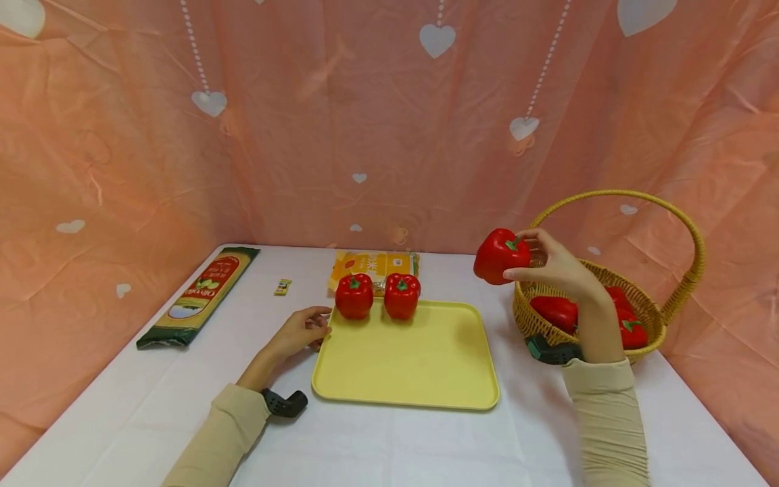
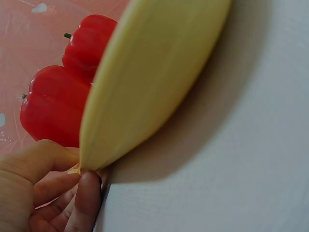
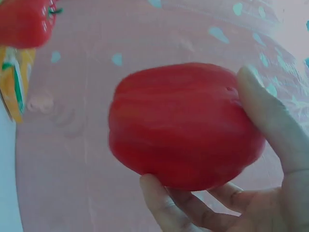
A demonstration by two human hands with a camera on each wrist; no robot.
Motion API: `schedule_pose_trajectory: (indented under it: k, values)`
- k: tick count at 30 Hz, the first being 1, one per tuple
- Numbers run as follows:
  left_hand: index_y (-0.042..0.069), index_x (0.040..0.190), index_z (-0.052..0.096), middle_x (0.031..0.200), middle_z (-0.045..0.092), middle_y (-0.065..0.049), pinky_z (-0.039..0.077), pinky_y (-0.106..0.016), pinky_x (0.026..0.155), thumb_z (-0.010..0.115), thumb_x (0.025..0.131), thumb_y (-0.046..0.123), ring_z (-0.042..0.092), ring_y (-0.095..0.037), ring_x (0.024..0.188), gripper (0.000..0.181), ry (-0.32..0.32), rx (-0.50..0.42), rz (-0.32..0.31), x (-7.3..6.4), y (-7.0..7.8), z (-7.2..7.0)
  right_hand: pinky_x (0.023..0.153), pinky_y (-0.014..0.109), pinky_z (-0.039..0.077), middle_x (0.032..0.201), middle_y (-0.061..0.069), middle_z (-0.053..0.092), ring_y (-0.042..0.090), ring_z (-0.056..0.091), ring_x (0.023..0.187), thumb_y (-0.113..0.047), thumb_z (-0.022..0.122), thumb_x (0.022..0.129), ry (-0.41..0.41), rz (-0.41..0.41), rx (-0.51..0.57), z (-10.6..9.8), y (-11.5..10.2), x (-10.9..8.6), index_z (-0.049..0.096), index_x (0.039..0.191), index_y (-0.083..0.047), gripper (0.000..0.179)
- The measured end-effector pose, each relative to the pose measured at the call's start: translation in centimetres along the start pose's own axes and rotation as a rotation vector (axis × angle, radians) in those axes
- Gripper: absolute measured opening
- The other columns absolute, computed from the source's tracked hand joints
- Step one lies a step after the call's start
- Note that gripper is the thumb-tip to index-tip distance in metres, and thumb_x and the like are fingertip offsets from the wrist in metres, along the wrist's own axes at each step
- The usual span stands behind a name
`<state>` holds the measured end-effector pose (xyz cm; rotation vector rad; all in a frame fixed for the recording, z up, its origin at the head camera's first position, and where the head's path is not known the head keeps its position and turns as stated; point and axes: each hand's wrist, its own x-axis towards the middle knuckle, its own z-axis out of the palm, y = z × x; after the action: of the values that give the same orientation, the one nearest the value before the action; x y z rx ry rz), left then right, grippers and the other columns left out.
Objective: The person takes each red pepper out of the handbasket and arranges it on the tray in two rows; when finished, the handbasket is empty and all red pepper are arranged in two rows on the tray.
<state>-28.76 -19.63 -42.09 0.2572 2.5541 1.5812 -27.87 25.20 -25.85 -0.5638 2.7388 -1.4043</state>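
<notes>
Pepper (image 1: 494, 258) held above white, seemingly cloth-covered table (image 1: 438, 446); pink drape (image 1: 365, 101) behind.

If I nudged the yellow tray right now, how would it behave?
The yellow tray would probably stay stiff, judging by its straight sides. Broad and shallow, it should slide rather than roll. The two red peppers near its far edge might wobble, being rounded.

Over the tray (image 1: 408, 365), we could pass across its middle and near part. Two peppers (image 1: 354, 297) block its far edge, the pack (image 1: 371, 262) behind them. At its left edge, the left grip (image 1: 302, 330) bars us. To its right we have a strip of bench (image 1: 514, 412), then the basket (image 1: 524, 312) with its tall handle (image 1: 700, 257); above, the right grip (image 1: 556, 267) and held pepper (image 1: 499, 256) obstruct.
</notes>
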Motion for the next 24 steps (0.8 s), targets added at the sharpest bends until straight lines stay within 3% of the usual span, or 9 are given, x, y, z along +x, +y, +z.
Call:
schedule_pose_trajectory:
  k: [15, 24]
  values:
    - [-0.006, 0.131, 0.045, 0.096, 0.054, -0.015, 0.054, -0.027, 0.059, 0.059, 0.088, 0.005, 0.056, -0.016, 0.066, 0.047, -0.002, 0.001, 0.005, -0.2, 0.4, 0.0, 0.080, 0.025, 0.049, 0.122, 0.016, 0.043, 0.028, 0.046, 0.108, -0.011, 0.073, 0.079, -0.011, -0.072, 0.146, 4.2, 0.8, 1.8, 0.032, 0.130, -0.002, 0.067]
    - [-0.005, 0.130, 0.046, 0.094, 0.054, -0.014, 0.053, -0.027, 0.059, 0.059, 0.087, 0.005, 0.055, -0.017, 0.067, 0.046, 0.000, -0.007, -0.008, -0.2, 0.2, 0.1, 0.091, 0.040, 0.048, 0.123, 0.017, 0.044, 0.032, 0.046, 0.112, -0.017, 0.076, 0.077, -0.059, -0.064, 0.095, 5.6, 1.8, 2.7, 0.033, 0.132, -0.004, 0.071]
